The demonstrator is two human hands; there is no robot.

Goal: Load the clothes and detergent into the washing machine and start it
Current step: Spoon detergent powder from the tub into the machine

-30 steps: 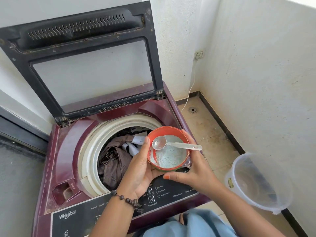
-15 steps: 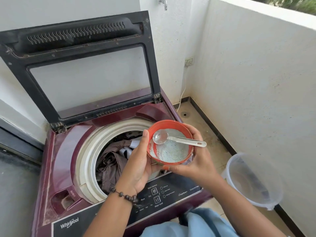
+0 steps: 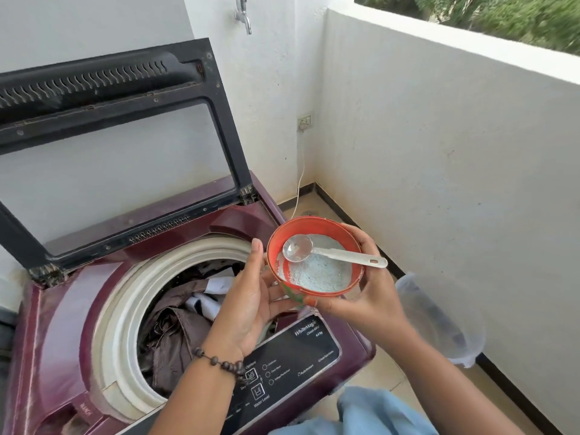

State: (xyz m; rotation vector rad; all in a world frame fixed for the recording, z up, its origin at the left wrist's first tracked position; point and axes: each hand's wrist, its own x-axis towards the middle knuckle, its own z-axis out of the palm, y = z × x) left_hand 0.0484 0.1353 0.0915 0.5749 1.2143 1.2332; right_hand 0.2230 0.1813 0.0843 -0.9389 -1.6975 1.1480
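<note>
An orange detergent tub (image 3: 301,229) with pale blue powder (image 3: 314,274) and a white plastic scoop (image 3: 345,255) resting on it is held over the front right of the maroon top-load washing machine (image 3: 62,309). My right hand (image 3: 373,296) grips the tub's right side, fingers curled round the rim. My left hand (image 3: 248,309) lies palm-up at the tub's left, fingers under its base, thumb straight beside the rim. The lid (image 3: 125,89) stands open. Brown and white clothes (image 3: 175,328) fill the drum.
The black control panel (image 3: 298,350) runs along the machine's front. A clear plastic bucket (image 3: 445,324) stands on the floor to the right by the white parapet wall. A tap (image 3: 243,14) and a socket (image 3: 303,121) with a cord sit in the corner.
The view has tilted up and the tub has risen slightly toward the right. My left thumb has come a little away from the rim. The scoop still lies in the tub.
</note>
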